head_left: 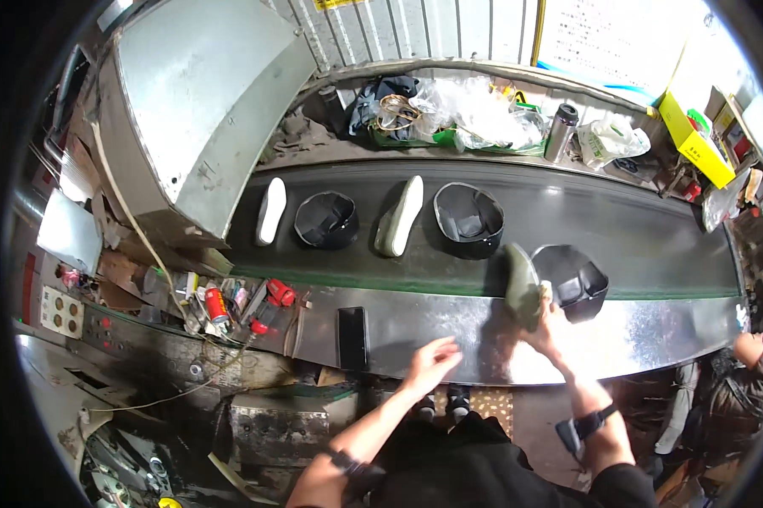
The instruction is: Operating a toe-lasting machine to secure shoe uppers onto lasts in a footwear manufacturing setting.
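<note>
My right hand (550,328) is closed on one end of an olive-green shoe (522,286), held over the near edge of the belt and slightly blurred. Right beside that shoe is a black, open-topped, tub-like piece (574,286), partly over the metal ledge. My left hand (432,364) hovers above the ledge, fingers stretched out, holding nothing. Farther left on the belt lie a shoe with a white sole (401,218) and another white-soled shoe (271,212). Between and beside them stand a black tub (469,222) and a second black tub (326,220).
The dark conveyor belt (652,233) runs behind a shiny metal ledge (483,339) carrying a phone (352,337). A metal housing (203,93) covers the belt's left end. A red can (216,305) stands among clutter. Behind are a thermos (561,133) and plastic bags (474,110). Another person (741,381) is at right.
</note>
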Tool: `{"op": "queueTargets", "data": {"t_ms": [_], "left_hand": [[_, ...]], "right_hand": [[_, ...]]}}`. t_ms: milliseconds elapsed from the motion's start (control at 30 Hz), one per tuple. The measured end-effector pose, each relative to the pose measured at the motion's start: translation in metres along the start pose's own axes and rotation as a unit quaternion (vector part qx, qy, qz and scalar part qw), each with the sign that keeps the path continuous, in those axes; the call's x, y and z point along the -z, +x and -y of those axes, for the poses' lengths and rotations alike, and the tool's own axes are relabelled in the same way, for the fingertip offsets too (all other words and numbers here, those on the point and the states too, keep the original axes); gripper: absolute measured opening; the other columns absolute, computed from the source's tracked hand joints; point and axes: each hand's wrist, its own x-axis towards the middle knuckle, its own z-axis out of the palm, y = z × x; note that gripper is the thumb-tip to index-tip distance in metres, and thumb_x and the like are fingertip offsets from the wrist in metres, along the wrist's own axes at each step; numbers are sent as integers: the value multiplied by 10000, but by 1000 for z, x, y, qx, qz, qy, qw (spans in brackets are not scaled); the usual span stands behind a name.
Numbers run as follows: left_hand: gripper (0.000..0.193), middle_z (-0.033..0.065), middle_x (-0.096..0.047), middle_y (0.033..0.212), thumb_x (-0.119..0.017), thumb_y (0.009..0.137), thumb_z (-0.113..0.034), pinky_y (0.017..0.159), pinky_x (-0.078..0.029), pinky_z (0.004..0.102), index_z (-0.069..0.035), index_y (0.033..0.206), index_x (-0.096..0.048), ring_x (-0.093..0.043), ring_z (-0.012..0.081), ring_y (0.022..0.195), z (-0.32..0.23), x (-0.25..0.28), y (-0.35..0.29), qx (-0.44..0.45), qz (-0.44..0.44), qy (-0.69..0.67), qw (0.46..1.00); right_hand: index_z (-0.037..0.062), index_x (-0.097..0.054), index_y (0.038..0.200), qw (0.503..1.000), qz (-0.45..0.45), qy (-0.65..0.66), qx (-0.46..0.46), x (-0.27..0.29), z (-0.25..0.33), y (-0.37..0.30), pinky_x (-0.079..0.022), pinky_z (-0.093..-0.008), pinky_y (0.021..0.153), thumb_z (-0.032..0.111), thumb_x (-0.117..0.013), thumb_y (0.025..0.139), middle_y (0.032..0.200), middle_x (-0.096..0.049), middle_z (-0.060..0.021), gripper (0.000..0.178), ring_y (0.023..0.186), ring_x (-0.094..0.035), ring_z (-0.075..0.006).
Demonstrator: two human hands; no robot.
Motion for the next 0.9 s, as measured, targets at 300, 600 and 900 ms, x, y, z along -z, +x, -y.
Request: {"op": "queueTargets", "data": {"t_ms": [300, 600, 900], "left_hand": [[707, 215, -576, 1393, -645, 908, -408, 1090, -450, 515, -7, 1457, -451, -569, 359, 1277, 26, -26, 17, 213, 204, -486, 822], [1038, 119, -570, 1313, -782, 701, 14, 930, -542, 386, -51, 1573, -222, -600, 233, 1111, 0, -11, 8, 76, 24, -132, 988], [1269, 281, -231, 1551, -894, 693, -288, 1185, -302, 462, -99, 1595, -21, -246, 378, 1464, 24, -79, 24, 169, -154, 15, 973]], "right_hand": [[126, -353, 1521, 844, -132, 502, -132, 25, 5, -132, -598, -344, 663, 69, -790, 827, 904, -651, -98, 822, 700, -640, -167], [108, -344, 1506, 788, -316, 480, -219, -44, -124, -98, -556, -355, 747, 2, -696, 867, 1070, -646, -110, 737, 831, -623, -189], [44, -569, 1253, 991, -114, -43, -50, -48, -25, -137, -391, -485, 1042, 170, -772, 821, 1128, -677, -158, 494, 1050, -639, -323]]}}
